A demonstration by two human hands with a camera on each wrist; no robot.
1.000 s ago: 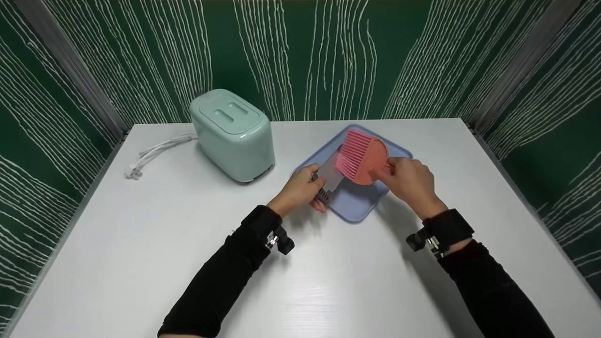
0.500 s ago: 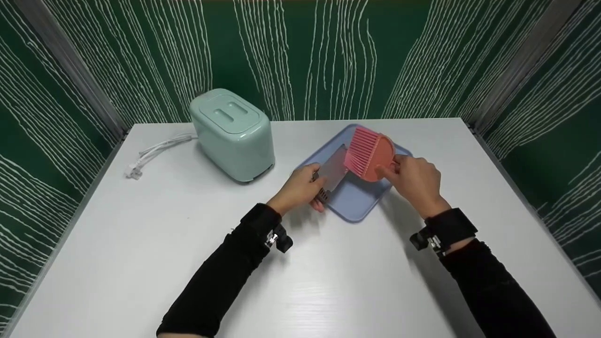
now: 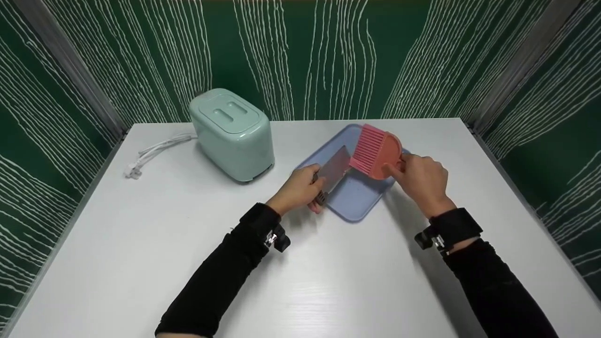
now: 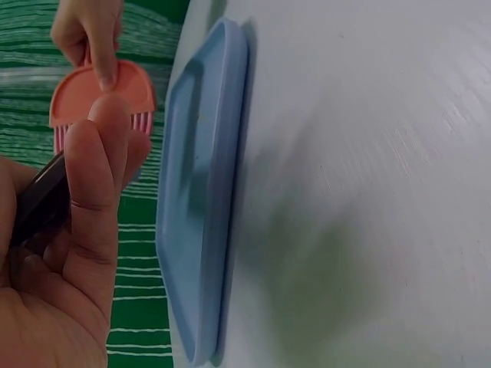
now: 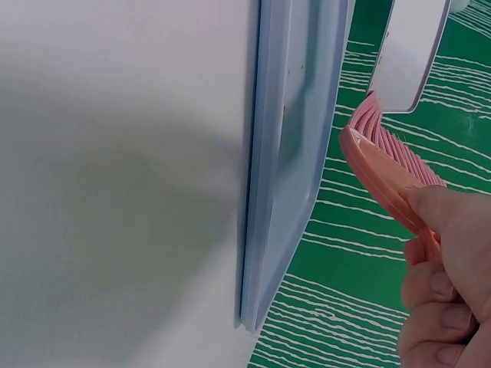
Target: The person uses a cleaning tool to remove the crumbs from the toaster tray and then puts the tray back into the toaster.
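- Left hand (image 3: 300, 185): thumb and fingers pinch the dark, slotted end of a flat metal pan (image 3: 335, 169), held tilted above a blue tray (image 3: 354, 206).
- Right hand (image 3: 422, 178): fingers curled round the handle of an orange brush (image 3: 389, 155), thumb pressed on its head.
- Pink bristles (image 3: 368, 148): near corner bent against the pan's edge; brush also above the tray.
- Blue tray: flat on the white table (image 3: 141, 234); few small specks inside, right wrist view.
- Mint toaster (image 3: 235, 136): upright, left of tray, apart from it; white cord (image 3: 159, 149) and plug beside it.
- Green wall (image 3: 300, 56) behind, white wavy lines.
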